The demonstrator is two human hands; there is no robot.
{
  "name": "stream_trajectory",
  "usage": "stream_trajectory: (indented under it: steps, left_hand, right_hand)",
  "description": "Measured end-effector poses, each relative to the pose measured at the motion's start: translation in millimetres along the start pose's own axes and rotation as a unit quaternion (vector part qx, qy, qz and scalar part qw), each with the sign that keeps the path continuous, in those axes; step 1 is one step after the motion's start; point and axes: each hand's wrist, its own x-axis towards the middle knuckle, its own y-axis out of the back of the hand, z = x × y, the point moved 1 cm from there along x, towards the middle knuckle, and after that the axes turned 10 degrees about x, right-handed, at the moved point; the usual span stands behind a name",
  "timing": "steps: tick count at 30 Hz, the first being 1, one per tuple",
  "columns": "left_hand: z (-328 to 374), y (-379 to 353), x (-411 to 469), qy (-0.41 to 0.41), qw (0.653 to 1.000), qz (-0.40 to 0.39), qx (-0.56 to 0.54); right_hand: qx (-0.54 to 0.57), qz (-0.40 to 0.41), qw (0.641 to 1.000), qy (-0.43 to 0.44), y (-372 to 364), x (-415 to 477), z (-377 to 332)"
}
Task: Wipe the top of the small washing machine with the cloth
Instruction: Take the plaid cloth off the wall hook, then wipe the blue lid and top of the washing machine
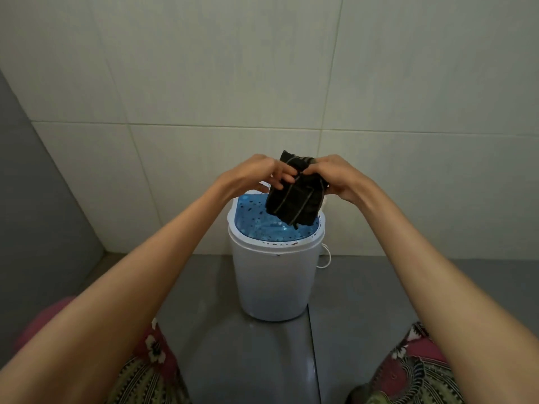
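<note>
A small white washing machine (274, 284) stands on the grey floor in front of me. Its translucent blue lid (256, 221) carries dark specks. Above the lid's far right part hangs a folded black cloth (294, 199) with pale stripes. My left hand (256, 173) pinches the cloth's upper left edge. My right hand (335, 176) grips its upper right side. The cloth's lower end hangs just over the lid; I cannot tell whether it touches.
A tiled wall rises right behind the machine. A white cord (326, 258) loops out at the machine's right side. A grey wall (38, 217) closes the left. My patterned knees (145, 363) sit at the bottom corners, either side of the machine.
</note>
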Motion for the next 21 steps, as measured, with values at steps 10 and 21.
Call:
stream_trajectory:
  steps: [10, 21]
  left_hand:
    - [-88, -5, 31, 0.069, 0.992, -0.027, -0.098]
    - [-156, -20, 61, 0.084, 0.964, 0.097, 0.232]
  right_hand:
    - [0.04, -0.154, 0.983, -0.097, -22, 33, 55]
    - [-0.406, 0.05, 0.905, 0.117, -61, 57, 108]
